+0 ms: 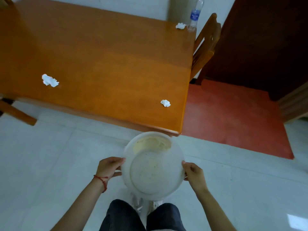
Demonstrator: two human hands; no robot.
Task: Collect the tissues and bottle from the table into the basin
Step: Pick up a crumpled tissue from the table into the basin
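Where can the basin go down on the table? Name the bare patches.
The widest bare stretch of table lies between the left tissue, the near-right tissue and the far corner. That corner is crowded: a tissue beside the bottle.

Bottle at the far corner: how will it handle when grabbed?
The bottle is clear plastic and looks nearly empty, so probably light and squashy. It is tall, narrow and close to the table edge, so a nudge may tip it off. Lying down, it would likely roll.

Left hand [109,167], right hand [193,174] gripping (arms outstretched)
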